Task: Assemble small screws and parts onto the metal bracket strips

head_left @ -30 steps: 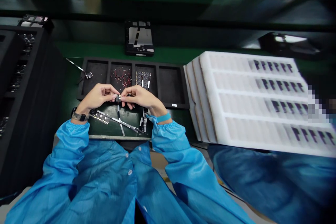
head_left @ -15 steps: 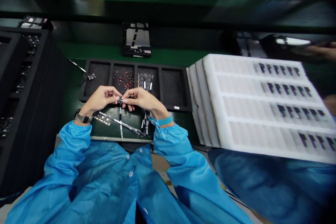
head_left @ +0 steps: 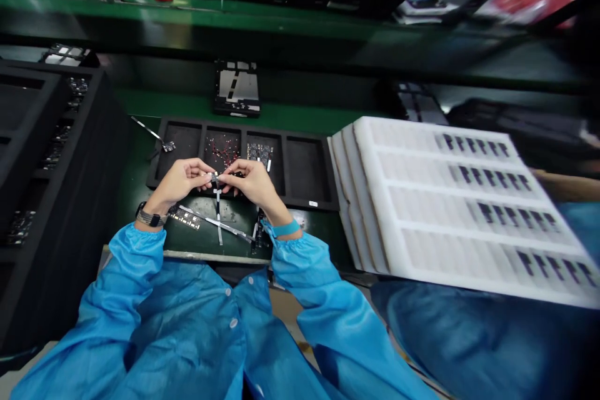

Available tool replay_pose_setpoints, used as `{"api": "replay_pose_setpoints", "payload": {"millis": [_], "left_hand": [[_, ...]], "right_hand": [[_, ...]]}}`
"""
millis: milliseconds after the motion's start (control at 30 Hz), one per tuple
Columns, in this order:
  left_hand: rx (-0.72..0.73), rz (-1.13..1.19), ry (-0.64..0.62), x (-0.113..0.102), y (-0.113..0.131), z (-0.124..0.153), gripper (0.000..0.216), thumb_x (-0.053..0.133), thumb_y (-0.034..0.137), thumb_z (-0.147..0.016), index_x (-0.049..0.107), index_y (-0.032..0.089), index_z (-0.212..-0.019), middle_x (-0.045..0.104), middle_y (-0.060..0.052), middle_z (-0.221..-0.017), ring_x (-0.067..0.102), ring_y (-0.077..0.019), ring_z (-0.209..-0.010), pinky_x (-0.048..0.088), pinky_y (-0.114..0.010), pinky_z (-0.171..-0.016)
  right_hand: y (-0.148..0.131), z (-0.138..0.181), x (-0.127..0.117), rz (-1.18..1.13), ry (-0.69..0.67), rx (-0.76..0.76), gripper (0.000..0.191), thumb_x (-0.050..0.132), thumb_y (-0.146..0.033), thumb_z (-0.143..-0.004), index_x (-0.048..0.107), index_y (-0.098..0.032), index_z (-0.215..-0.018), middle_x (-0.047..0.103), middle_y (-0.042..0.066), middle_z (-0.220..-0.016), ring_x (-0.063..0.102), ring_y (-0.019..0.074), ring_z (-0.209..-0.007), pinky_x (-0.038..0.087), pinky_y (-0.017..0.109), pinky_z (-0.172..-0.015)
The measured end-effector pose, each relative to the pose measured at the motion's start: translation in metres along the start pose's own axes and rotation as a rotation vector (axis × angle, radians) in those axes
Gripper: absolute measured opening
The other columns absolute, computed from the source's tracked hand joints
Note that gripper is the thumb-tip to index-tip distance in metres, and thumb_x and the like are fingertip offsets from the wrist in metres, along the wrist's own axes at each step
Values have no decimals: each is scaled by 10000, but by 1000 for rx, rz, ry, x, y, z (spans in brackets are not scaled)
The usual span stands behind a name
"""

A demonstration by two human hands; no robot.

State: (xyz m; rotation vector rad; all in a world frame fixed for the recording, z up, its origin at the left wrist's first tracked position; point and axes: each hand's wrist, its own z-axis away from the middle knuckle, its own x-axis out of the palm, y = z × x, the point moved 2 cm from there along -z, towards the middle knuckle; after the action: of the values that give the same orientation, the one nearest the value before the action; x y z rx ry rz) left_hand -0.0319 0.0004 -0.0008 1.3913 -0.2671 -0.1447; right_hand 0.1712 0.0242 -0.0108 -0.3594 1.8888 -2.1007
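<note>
1. The green workbench runs beneath and behind the four-compartment black foam tray, which lies in front of the person.
2. Well to the left of that tray I see a stack of black foam trays with circuit boards in its slots.
3. Just right of the tray, white foam trays lean in a row, the front one carrying lines of small dark parts, blurred from here.
4. Behind the tray sits a black-and-silver flat device, perhaps several stacked.
5. At the tray's near edge, the left hand is closed in a pinch on one end of a small circuit board.
6. Beside it, the right hand grips the other end between thumb and fingers.
7. In front of the tray, to its left, lies a panel of boards with ribbon strips crossing beside it.
8. The tray's second compartment from the left holds thin red wires; the third holds another board panel.
9. The small circuit board itself appears over the tray's near edge, by the second compartment, a narrow strip reaching down from it; fingers hide most of it.
</note>
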Motion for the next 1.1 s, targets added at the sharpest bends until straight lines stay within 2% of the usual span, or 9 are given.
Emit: {"api": "replay_pose_setpoints", "payload": {"millis": [100, 233, 400, 567, 667, 767, 833, 933, 1100], "left_hand": [[-12, 47, 18, 0, -3, -2, 318, 938, 298, -725, 776, 122, -934, 771, -71, -719, 708, -162, -645, 538, -263, -629], [-14, 105, 60, -1, -4, -4, 284, 918, 244, -724, 766, 117, -927, 776, -77, -726, 710, -160, -653, 534, -257, -630], [64, 249, 101, -11, 3, 1, 310, 926, 253, -719, 783, 115, -957, 771, -61, -733, 702, -152, -657, 535, -255, -628], [119, 398, 139, -25, 12, 7, 392, 946, 254, -716, 800, 108, -1050, 769, -60, -775, 731, -165, -735, 562, -254, -650], [145, 420, 151, -30, 14, 8, 364, 948, 248, -721, 801, 108, -1022, 776, -72, -800, 745, -176, -763, 576, -259, -660], [157, 440, 147, -32, 14, 7, 339, 957, 235, -700, 801, 117, -978, 785, -77, -823, 746, -174, -754, 572, -254, -649], [160, 453, 147, -34, 13, 7, 323, 963, 228, -685, 796, 120, -939, 789, -80, -831, 735, -163, -731, 563, -247, -636], [167, 461, 156, -36, 14, 8, 299, 963, 225, -676, 777, 126, -887, 794, -88, -854, 718, -148, -712, 550, -238, -628], [178, 444, 131, -37, 18, 11, 278, 951, 240, -697, 750, 142, -863, 768, -67, -815, 687, -136, -692, 544, -242, -637]], "right_hand": [[-1, -2, 1, 106, 91, -66, 512, 933, -636, -663, 723, -179, -758, 751, 50, -714, 645, 155, -494, 453, 262, -438], [-6, -4, -2, 241, 204, -186, 431, 864, -602, -769, 755, -187, -730, 713, 28, -659, 610, 154, -558, 489, 289, -557], [-12, -14, -31, 332, 356, -193, 427, 711, -584, -918, 769, -188, -770, 626, 6, -595, 574, 165, -589, 468, 295, -595], [-20, -53, -44, 750, 338, -45, 161, 754, -324, -892, 801, -178, -844, 784, 83, -843, 718, 238, -819, 533, 332, -786], [-21, -75, -31, 1004, 329, 101, 157, 788, -350, -891, 817, -195, -897, 809, 123, -950, 743, 296, -970, 552, 365, -865], [-18, -87, -15, 1125, 331, 144, 122, 776, -313, -897, 830, -218, -951, 813, 127, -1024, 741, 317, -1059, 560, 382, -906], [-14, -91, -8, 1100, 344, 99, 103, 742, -228, -886, 832, -231, -936, 814, 107, -992, 748, 298, -1022, 561, 372, -897], [-13, -91, -8, 905, 341, -67, 106, 717, -165, -844, 806, -220, -826, 806, 80, -882, 745, 261, -904, 558, 358, -861], [-23, -80, -17, 387, 296, -240, 87, 758, -267, -798, 762, -182, -818, 801, 73, -838, 742, 221, -824, 565, 327, -796]]}}
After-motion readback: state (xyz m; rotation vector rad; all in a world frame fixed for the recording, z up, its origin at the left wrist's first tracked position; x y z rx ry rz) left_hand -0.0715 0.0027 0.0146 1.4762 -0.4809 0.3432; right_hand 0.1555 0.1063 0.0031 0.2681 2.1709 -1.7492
